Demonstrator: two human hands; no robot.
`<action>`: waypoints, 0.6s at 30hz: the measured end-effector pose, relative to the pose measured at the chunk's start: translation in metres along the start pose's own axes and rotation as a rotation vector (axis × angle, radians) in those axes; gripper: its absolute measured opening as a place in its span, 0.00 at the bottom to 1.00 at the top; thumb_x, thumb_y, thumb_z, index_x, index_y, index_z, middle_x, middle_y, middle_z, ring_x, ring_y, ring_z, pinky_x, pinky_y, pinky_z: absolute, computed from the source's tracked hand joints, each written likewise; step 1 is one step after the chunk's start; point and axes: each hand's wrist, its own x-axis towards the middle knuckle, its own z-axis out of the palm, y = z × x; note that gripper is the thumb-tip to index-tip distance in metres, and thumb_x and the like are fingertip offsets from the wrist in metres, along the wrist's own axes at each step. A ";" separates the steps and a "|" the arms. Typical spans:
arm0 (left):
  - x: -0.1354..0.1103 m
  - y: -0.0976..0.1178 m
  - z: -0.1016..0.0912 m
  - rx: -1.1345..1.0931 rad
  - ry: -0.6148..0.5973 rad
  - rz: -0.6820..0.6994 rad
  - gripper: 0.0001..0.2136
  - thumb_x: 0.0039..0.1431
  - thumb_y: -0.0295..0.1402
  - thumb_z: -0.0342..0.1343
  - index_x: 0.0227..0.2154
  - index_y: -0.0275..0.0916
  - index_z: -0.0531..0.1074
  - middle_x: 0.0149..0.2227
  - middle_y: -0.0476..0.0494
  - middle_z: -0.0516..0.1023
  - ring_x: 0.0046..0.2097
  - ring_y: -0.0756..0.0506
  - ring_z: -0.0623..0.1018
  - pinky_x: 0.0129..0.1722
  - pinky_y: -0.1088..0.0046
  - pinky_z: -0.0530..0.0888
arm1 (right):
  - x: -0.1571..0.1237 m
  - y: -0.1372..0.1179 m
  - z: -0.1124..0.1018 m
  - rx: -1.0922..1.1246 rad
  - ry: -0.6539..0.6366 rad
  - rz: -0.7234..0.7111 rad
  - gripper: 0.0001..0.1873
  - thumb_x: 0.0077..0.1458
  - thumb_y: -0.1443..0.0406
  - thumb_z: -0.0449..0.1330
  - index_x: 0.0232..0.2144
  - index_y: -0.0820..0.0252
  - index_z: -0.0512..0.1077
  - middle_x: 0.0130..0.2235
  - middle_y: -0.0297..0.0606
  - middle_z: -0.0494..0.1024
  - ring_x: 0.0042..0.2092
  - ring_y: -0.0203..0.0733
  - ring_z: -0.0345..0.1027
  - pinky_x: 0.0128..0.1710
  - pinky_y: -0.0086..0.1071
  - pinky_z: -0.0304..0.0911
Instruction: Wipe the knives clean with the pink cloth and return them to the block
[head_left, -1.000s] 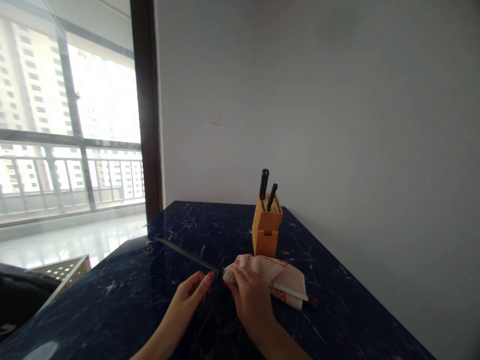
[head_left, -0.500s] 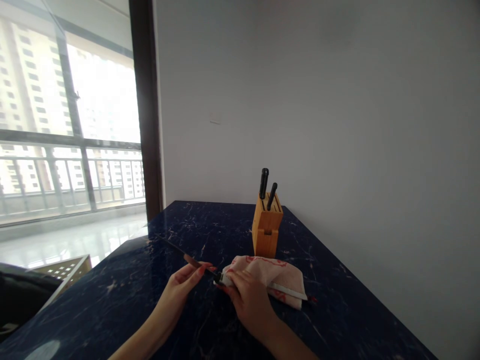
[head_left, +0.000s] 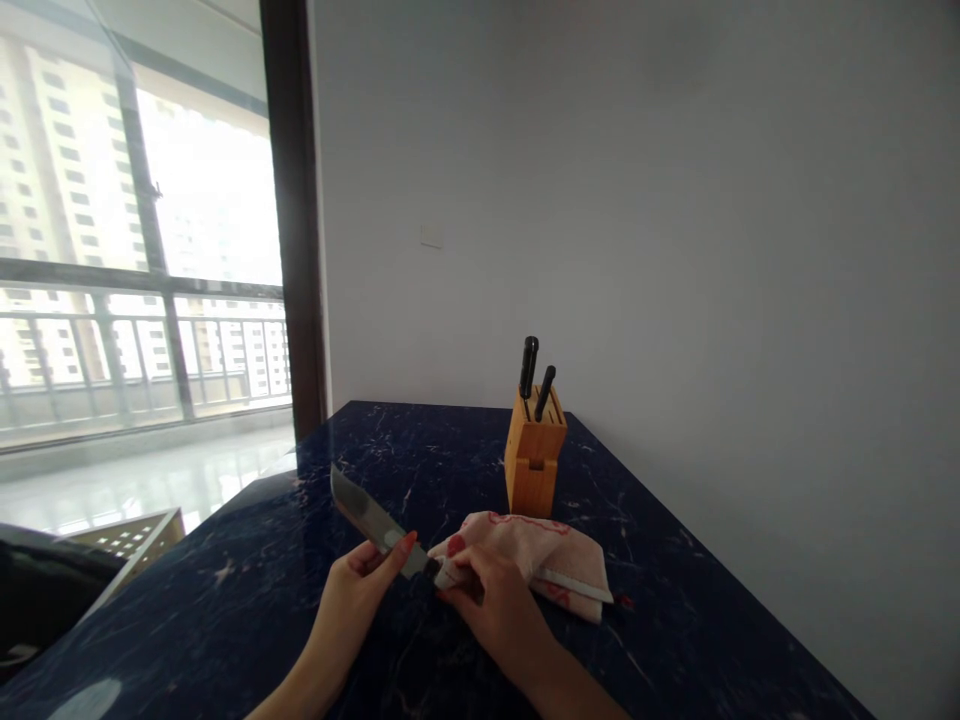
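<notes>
A kitchen knife (head_left: 370,519) points up and to the left above the dark table, the broad side of its blade facing me. My left hand (head_left: 365,584) pinches the blade between thumb and fingers. At the black handle end, my right hand (head_left: 495,603) is closed on a corner of a pink and white towel (head_left: 566,552). The cloth covers most of the handle, so I cannot see how the fingers meet it. The rest of the towel lies bunched on the table to the right.
Behind the towel stands a wooden knife block (head_left: 534,455) with black-handled knives (head_left: 529,366) in its slots. The blue-black marble-patterned table (head_left: 420,455) runs to the grey wall. A perforated beige container (head_left: 142,545) and something black are at the lower left, near the window.
The knife has turned from edge-on to showing its broad side. My left hand has turned with it, and my right fingers have shifted on the towel around the handle.
</notes>
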 end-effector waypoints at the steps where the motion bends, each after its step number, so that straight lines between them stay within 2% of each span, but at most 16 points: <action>1: 0.000 0.002 0.001 0.026 0.010 0.024 0.17 0.36 0.42 0.66 0.27 0.34 0.78 0.25 0.48 0.81 0.28 0.44 0.77 0.28 0.76 0.72 | -0.001 -0.002 -0.001 0.014 -0.001 0.009 0.09 0.45 0.66 0.63 0.30 0.58 0.67 0.33 0.33 0.72 0.36 0.39 0.64 0.37 0.30 0.57; 4: -0.002 0.006 0.004 0.086 0.036 0.072 0.18 0.33 0.44 0.66 0.25 0.34 0.78 0.25 0.46 0.80 0.28 0.43 0.77 0.28 0.75 0.73 | -0.004 -0.007 -0.003 0.027 -0.004 -0.002 0.09 0.49 0.61 0.60 0.33 0.58 0.67 0.34 0.35 0.72 0.36 0.39 0.64 0.37 0.31 0.57; 6: -0.003 0.007 0.005 0.106 0.039 0.080 0.18 0.34 0.45 0.65 0.24 0.34 0.77 0.25 0.46 0.80 0.28 0.43 0.77 0.28 0.75 0.73 | -0.004 -0.008 -0.002 0.004 0.002 -0.037 0.05 0.56 0.63 0.53 0.30 0.59 0.67 0.32 0.35 0.72 0.37 0.39 0.64 0.38 0.32 0.57; 8: -0.004 0.006 0.005 0.109 0.024 0.077 0.18 0.36 0.45 0.64 0.24 0.34 0.77 0.24 0.47 0.80 0.27 0.44 0.77 0.27 0.76 0.72 | -0.002 -0.008 0.000 -0.014 0.013 -0.060 0.09 0.58 0.67 0.49 0.26 0.59 0.66 0.31 0.35 0.71 0.36 0.38 0.63 0.39 0.32 0.56; 12: -0.003 0.000 0.003 0.103 -0.006 0.072 0.14 0.41 0.42 0.63 0.24 0.34 0.76 0.23 0.49 0.79 0.26 0.47 0.75 0.26 0.79 0.70 | 0.002 -0.005 0.002 0.020 0.026 -0.022 0.08 0.54 0.67 0.56 0.23 0.60 0.66 0.28 0.32 0.69 0.35 0.37 0.63 0.36 0.30 0.56; 15: -0.001 -0.001 0.001 0.122 0.024 0.085 0.14 0.42 0.41 0.62 0.25 0.34 0.75 0.24 0.49 0.79 0.27 0.47 0.75 0.27 0.79 0.70 | 0.003 -0.005 0.001 0.042 -0.002 0.026 0.06 0.51 0.67 0.59 0.24 0.60 0.66 0.28 0.31 0.68 0.32 0.36 0.62 0.33 0.29 0.56; 18: 0.001 0.000 -0.001 0.160 0.058 0.117 0.14 0.43 0.42 0.62 0.25 0.34 0.75 0.23 0.49 0.79 0.27 0.47 0.75 0.26 0.78 0.69 | 0.003 -0.005 0.003 0.010 -0.032 0.055 0.06 0.48 0.70 0.60 0.24 0.60 0.65 0.29 0.31 0.68 0.33 0.37 0.63 0.33 0.29 0.56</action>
